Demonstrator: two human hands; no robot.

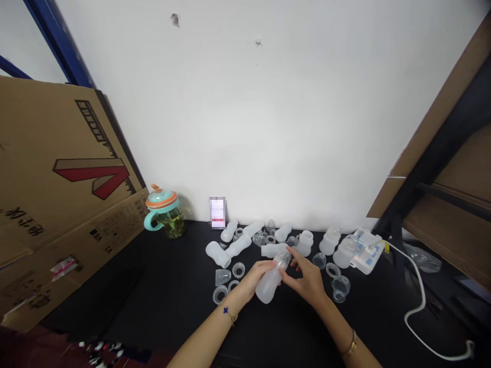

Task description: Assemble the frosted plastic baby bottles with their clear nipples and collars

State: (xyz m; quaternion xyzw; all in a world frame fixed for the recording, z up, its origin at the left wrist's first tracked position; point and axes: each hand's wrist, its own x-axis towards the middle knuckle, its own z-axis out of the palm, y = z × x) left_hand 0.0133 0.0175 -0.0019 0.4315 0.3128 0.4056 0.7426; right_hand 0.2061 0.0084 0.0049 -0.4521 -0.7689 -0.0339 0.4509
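Observation:
My left hand (256, 278) is wrapped round the body of a translucent white baby bottle (270, 282) that lies tilted, its top end pointing up and right. My right hand (307, 278) grips that bottle's upper end, fingers curled at its teat or collar. Both hands meet over the black table (172, 306). Around them lie several more white bottles (238, 247), clear rings (220, 294) and clear caps (223, 277).
A teal and orange sippy cup (165, 214) stands at the back left by a large leaning cardboard box (57, 194). A white power strip (367, 253) with a white cable (420, 301) lies at the right. A wooden shelf frame (433, 153) rises on the right.

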